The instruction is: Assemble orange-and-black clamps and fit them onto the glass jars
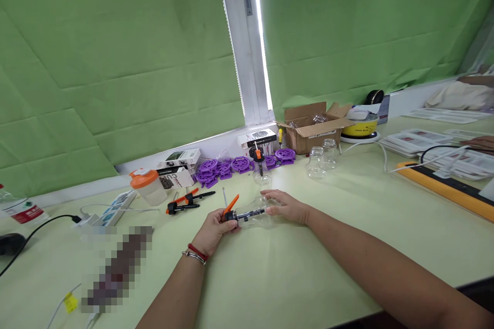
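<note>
In front of me a clear bottle (pixel 257 209) lies on its side, tilted, just over the table. My right hand (pixel 287 206) curves around its base end. At the neck, my left hand (pixel 216 230) grips a black pump head with an orange lever (pixel 230 207). The pump's dark tube (pixel 250 214) runs inside the bottle. Another bottle with a black and orange head (pixel 258 157) stands upright beyond my hands. To the left lie two loose black pump heads with orange levers (pixel 183 206). Two clear bottles without heads (pixel 316 162) stand at the right.
Purple plastic parts (pixel 226 167) are piled along the wall, beside small printed boxes (pixel 177 177). An open cardboard box (pixel 312 131) stands at the back right. An orange-lidded cup (pixel 148 185), a power strip (pixel 118 208) and cables are on the left. Another person's hand (pixel 480 142) shows at far right.
</note>
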Demonstrator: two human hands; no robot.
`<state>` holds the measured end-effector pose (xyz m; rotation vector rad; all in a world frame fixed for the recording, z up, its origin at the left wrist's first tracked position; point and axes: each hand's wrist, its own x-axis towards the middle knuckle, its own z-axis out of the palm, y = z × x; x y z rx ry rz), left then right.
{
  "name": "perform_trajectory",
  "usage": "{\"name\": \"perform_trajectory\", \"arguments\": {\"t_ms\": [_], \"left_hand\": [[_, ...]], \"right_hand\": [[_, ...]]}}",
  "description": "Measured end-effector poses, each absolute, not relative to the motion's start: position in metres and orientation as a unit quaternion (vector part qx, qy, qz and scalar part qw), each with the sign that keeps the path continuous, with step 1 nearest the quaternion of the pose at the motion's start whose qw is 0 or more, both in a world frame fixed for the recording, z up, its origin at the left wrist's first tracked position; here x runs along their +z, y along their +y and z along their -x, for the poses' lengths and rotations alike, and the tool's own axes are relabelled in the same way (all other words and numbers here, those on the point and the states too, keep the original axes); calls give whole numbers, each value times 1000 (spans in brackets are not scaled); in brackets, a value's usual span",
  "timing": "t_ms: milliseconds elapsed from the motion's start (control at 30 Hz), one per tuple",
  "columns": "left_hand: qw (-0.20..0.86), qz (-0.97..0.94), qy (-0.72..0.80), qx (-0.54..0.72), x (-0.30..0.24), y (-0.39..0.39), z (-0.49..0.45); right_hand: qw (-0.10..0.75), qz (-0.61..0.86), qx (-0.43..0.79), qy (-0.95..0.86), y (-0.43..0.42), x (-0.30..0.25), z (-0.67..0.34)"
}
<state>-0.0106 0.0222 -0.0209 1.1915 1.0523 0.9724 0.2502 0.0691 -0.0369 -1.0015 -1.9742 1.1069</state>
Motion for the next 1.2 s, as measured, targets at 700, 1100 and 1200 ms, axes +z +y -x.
{"name": "perform_trajectory", "arguments": {"t_ms": [700,1100,1200], "left_hand": [[578,-537,455,412,-20,21,10],[567,-546,459,413,-17,20,7],[563,-551,457,414,-17,20,7]], "right_hand": [[321,390,406,-762,72,-37,-249],[330,383,427,-750,70,-33,-248],[341,381,433,-743,72,-38,-249]]}}
